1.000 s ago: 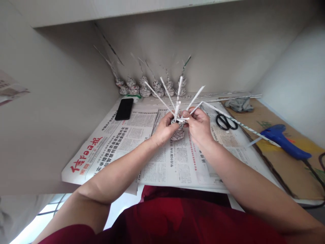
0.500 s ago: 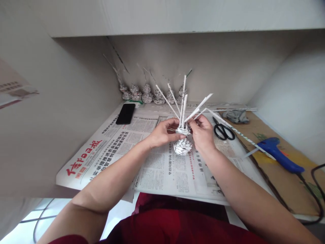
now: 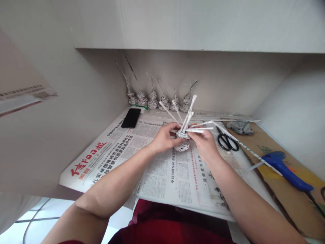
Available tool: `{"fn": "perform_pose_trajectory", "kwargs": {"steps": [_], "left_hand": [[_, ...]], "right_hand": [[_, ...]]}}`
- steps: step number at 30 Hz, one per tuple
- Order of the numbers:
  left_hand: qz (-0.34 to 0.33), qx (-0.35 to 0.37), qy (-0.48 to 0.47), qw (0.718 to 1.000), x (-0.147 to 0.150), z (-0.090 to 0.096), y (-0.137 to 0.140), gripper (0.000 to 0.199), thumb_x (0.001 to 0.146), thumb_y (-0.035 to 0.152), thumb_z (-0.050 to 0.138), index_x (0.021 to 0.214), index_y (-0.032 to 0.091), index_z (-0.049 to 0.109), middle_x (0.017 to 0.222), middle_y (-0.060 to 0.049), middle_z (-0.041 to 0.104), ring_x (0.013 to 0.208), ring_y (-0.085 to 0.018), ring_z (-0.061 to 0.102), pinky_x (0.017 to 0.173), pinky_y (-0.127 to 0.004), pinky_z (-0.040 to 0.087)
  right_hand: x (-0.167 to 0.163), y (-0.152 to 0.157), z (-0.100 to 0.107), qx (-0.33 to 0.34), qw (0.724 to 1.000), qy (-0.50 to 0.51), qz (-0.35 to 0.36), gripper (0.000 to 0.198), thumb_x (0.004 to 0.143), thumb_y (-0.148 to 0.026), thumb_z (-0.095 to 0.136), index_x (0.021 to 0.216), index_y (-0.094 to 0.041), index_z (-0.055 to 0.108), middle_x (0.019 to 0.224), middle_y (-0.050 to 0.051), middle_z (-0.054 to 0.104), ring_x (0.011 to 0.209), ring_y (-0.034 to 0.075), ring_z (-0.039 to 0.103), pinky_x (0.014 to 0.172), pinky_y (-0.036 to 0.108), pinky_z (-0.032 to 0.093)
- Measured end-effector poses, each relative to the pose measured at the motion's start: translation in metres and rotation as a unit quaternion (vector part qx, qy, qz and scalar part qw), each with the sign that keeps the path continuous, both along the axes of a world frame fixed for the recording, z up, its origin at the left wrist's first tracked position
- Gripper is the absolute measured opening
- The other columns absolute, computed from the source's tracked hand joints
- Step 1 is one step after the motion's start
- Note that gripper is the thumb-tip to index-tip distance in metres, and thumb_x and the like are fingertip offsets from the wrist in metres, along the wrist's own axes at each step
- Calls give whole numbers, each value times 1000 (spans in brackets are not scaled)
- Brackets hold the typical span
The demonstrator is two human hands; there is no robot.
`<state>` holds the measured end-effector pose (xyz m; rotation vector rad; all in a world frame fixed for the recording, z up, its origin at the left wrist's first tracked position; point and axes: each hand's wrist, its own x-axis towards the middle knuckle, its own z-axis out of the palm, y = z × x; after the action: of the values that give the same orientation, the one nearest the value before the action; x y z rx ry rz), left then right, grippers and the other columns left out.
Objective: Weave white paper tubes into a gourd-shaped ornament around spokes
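Observation:
A small woven ball of rolled newspaper (image 3: pixel 183 145) sits between my two hands just above the newspaper-covered desk (image 3: pixel 177 176). Several white paper tubes (image 3: pixel 189 113) stick up and out of its top. My left hand (image 3: pixel 164 138) grips the ball's left side with thumb and fingers. My right hand (image 3: pixel 205 142) pinches one tube (image 3: pixel 203 129) that lies bent flat to the right across the top. A long striped paper strand (image 3: pixel 243 146) trails off to the right from the weave.
Several finished woven pieces with long tails (image 3: pixel 157 101) line the back wall. A black phone (image 3: pixel 131 118) lies at the back left. Black scissors (image 3: pixel 228 139), a grey cloth (image 3: pixel 240 127) and a blue glue gun (image 3: pixel 285 168) on brown cardboard (image 3: pixel 286 189) lie to the right.
The tubes that stood spread upward are now folded lower, with one bent flat to the right under my right fingers. Both hands have closed in on the ball's top; the view has tilted slightly.

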<state>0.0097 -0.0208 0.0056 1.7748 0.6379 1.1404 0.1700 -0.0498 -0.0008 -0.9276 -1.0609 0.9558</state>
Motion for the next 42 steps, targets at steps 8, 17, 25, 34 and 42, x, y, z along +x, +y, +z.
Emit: {"fn": "perform_pose_trajectory", "kwargs": {"steps": [8,17,25,34,42], "left_hand": [[68,97,83,989,0,-5,1,36,66,27,79,97,15,65,91,-5,67,79,-15,63,70,-26,54],[-79,34,108,990,-20,14,8,29,77,24,68,105,16,66,108,-9,68,94,-19,65,81,-32,54],[-71,5,78,994,-23,15,12,28,84,36,61,95,12,71,86,-7,71,77,-15,64,72,-28,53],[-27,13,77,997,-20,9,14,31,85,40,59,86,12,71,83,-6,70,73,-14,63,67,-24,51],[-50,4,38,998,-19,13,15,26,69,33,78,83,13,72,86,-7,72,78,-17,67,73,-28,53]], "right_hand": [[2,-4,4,-21,992,-116,-34,28,65,-25,76,91,-20,66,85,2,71,80,19,67,76,32,51],[2,-4,2,-6,980,-193,-38,22,71,-26,70,91,-19,66,84,4,71,81,20,67,73,31,51],[-1,-7,0,1,983,-185,-14,27,71,-26,72,96,-20,64,85,3,70,74,18,66,69,30,51],[-5,-13,4,8,983,-181,-4,24,71,-26,73,92,-20,63,86,3,69,72,17,65,65,29,50],[-5,-10,-2,12,984,-174,24,29,74,-39,74,96,-23,64,90,5,68,72,17,63,62,30,52]]}}
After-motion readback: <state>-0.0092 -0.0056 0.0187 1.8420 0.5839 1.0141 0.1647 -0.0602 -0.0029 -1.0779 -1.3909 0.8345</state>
